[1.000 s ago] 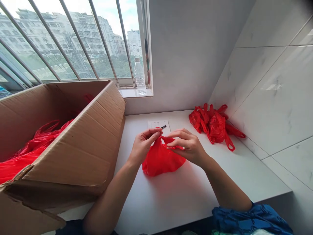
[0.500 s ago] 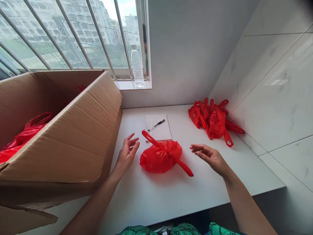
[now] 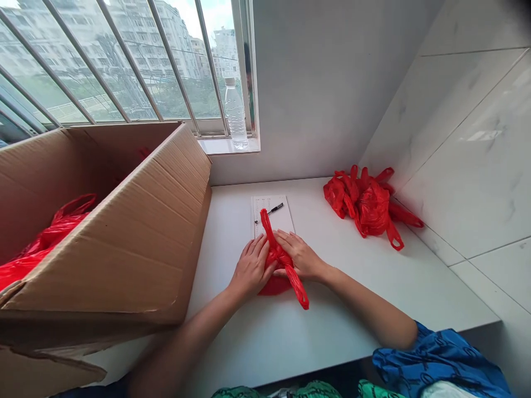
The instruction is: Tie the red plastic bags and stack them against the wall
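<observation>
A tied red plastic bag (image 3: 282,255) rests on the white tabletop, squeezed between my two hands. One handle loop stands up at the back and the other trails toward the front right. Pressed against the bag's left side is my left hand (image 3: 250,269), its fingers lying over it. From the right, my right hand (image 3: 302,257) cups the opposite side, fingertips on the upper part. The hands hide much of the bag. Just behind it lie a sheet of paper (image 3: 286,221) with writing and a black pen (image 3: 275,208).
On the left, a large open cardboard box (image 3: 124,249) contains red plastic bags (image 3: 53,237). More tied red bags (image 3: 369,202) are heaped at the back right against the tiled wall (image 3: 477,166). A clear water bottle (image 3: 235,116) stands on the windowsill.
Both hands have moved inward from either side of the bag and now press on it. The bag looks narrower and more bunched up, with its back handle raised.
</observation>
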`<state>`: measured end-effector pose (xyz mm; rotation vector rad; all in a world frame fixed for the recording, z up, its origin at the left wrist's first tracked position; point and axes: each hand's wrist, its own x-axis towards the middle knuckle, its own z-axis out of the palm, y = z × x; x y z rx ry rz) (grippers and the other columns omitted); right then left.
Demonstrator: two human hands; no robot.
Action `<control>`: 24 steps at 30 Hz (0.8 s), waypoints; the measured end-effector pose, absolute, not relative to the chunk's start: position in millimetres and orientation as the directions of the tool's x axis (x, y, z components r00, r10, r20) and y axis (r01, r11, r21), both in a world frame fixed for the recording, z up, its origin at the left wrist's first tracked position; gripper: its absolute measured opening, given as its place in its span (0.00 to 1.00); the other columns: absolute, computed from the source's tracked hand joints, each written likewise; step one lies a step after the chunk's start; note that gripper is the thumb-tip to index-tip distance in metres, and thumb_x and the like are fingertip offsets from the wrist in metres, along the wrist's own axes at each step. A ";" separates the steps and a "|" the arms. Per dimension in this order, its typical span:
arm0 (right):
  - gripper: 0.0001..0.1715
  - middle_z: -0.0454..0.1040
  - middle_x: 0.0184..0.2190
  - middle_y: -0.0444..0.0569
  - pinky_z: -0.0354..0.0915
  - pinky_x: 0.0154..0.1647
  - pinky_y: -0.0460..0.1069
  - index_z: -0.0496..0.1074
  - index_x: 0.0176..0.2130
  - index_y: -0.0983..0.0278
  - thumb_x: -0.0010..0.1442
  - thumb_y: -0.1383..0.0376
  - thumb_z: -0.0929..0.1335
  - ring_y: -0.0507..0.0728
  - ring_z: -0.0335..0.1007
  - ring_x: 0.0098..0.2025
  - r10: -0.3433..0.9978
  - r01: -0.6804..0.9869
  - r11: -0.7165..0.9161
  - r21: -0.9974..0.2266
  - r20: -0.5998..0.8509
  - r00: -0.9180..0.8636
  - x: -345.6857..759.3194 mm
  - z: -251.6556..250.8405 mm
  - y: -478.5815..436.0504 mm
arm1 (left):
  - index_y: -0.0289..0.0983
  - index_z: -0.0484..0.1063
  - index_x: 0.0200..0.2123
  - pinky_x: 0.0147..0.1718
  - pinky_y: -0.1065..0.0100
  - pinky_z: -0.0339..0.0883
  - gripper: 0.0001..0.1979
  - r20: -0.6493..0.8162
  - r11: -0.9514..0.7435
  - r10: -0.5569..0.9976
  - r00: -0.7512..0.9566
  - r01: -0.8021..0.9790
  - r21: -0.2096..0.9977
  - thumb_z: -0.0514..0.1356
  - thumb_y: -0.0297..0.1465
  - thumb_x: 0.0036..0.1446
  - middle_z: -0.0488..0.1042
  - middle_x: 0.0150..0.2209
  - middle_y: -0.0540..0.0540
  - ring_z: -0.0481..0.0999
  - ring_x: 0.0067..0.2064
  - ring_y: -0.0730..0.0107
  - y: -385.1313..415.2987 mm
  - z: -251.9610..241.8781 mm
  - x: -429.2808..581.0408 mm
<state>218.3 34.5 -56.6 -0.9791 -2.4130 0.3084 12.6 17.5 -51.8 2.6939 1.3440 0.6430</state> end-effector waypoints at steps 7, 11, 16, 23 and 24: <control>0.55 0.55 0.68 0.58 0.49 0.70 0.64 0.46 0.71 0.64 0.58 0.40 0.66 0.64 0.49 0.70 0.726 0.606 0.687 -0.401 0.373 -0.577 216.3 -70.1 37.3 | 0.31 0.55 0.66 0.67 0.51 0.49 0.28 0.352 -0.621 0.766 0.538 0.761 0.187 0.49 0.40 0.68 0.58 0.67 0.37 0.53 0.70 0.55 23.7 -70.0 3.9; 0.55 0.56 0.68 0.57 0.49 0.70 0.64 0.46 0.71 0.64 0.59 0.40 0.66 0.64 0.48 0.71 0.727 0.606 0.687 -0.402 0.368 -0.580 216.2 -71.8 37.9 | 0.32 0.54 0.67 0.67 0.50 0.49 0.29 0.346 -0.621 0.767 0.540 0.761 0.188 0.49 0.41 0.68 0.60 0.67 0.37 0.54 0.69 0.55 23.8 -73.2 5.5; 0.54 0.56 0.68 0.57 0.50 0.70 0.63 0.46 0.71 0.64 0.59 0.41 0.66 0.64 0.49 0.71 0.715 0.594 0.699 -0.399 0.371 -0.592 216.8 -76.2 37.9 | 0.33 0.54 0.67 0.68 0.50 0.50 0.29 0.341 -0.617 0.773 0.535 0.761 0.203 0.49 0.41 0.68 0.60 0.67 0.38 0.54 0.70 0.55 22.7 -74.9 5.7; 0.54 0.56 0.68 0.59 0.50 0.70 0.64 0.47 0.70 0.65 0.59 0.41 0.66 0.64 0.50 0.70 0.707 0.581 0.706 -0.404 0.369 -0.603 217.3 -77.6 38.2 | 0.33 0.53 0.67 0.68 0.50 0.49 0.29 0.321 -0.613 0.781 0.537 0.757 0.225 0.49 0.41 0.68 0.58 0.67 0.38 0.52 0.70 0.56 22.0 -75.6 5.9; 0.53 0.57 0.68 0.59 0.50 0.70 0.64 0.48 0.70 0.65 0.59 0.41 0.66 0.64 0.50 0.70 0.705 0.579 0.708 -0.404 0.373 -0.603 217.2 -77.6 38.1 | 0.33 0.53 0.67 0.68 0.51 0.49 0.29 0.318 -0.612 0.782 0.536 0.758 0.228 0.49 0.41 0.68 0.58 0.67 0.38 0.52 0.70 0.57 22.1 -75.8 6.1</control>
